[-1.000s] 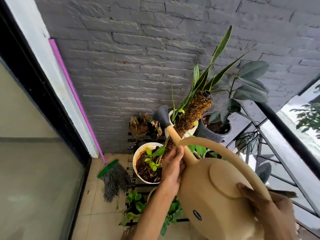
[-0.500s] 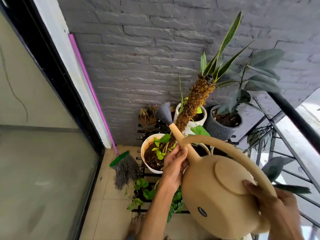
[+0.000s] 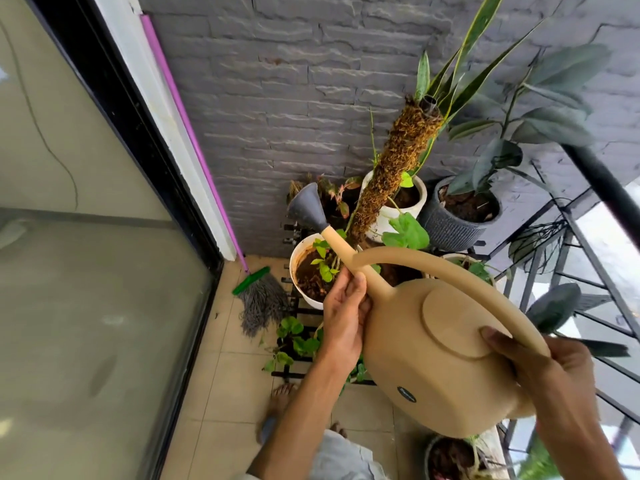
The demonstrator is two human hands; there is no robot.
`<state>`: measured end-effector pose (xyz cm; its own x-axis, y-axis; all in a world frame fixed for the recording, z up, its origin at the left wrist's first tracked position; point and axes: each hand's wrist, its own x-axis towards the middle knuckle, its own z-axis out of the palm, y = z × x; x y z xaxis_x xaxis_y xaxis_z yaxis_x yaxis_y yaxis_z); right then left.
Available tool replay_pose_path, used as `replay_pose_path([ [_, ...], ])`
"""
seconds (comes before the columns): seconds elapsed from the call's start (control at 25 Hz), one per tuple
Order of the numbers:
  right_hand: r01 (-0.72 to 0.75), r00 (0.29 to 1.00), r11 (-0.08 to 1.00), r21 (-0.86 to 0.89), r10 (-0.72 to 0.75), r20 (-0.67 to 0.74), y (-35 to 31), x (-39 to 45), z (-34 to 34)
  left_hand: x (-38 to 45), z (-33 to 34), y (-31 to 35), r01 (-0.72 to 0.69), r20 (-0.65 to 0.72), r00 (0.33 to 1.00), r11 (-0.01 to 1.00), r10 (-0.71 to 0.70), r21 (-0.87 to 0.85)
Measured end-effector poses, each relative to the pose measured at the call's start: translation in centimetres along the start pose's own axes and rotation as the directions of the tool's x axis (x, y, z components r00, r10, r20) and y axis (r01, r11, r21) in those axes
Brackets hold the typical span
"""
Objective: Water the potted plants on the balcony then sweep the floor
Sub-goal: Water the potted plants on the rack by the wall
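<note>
Grey brick wall point(image 3: 311, 81) behind everything. Tan watering can point(image 3: 440, 344) tipped fwd in front of wall, spout w/ grey rose point(image 3: 306, 207) over white pot point(image 3: 303, 268) of wet soil on black rack point(image 3: 294, 237). Mop point(image 3: 259, 296), purple handle, leans in corner left of can. Moss pole point(image 3: 391, 174) rises behind spout. Right hand point(image 3: 554, 372) curled round can's handle, gripping it. Left hand point(image 3: 344, 317) wrapped round spout base, holding.
</note>
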<state>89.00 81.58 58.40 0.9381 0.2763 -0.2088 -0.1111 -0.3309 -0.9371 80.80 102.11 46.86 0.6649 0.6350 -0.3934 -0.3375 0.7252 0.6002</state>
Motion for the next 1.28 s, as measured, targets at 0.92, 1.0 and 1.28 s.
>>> replay_pose_path([
  [0.92, 0.023, 0.995, 0.954, -0.299, 0.009, 0.104, 3.6, -0.6, -1.6, -3.6, -5.7, -5.7, 0.153, -0.106, 0.985, 0.968, -0.134, 0.199],
  [1.0, 0.006, 0.994, 0.952, -0.305, 0.029, 0.11, 3.2, -0.8, -1.3, -3.4, -5.9, -5.8, 0.159, -0.117, 0.983, 0.969, -0.138, 0.189],
  [1.28, 0.007, 0.991, 0.929, -0.37, 0.043, 0.127, 2.8, -0.8, -0.3, -3.1, -6.6, -5.7, 0.136, -0.108, 0.987, 0.976, -0.119, 0.169],
])
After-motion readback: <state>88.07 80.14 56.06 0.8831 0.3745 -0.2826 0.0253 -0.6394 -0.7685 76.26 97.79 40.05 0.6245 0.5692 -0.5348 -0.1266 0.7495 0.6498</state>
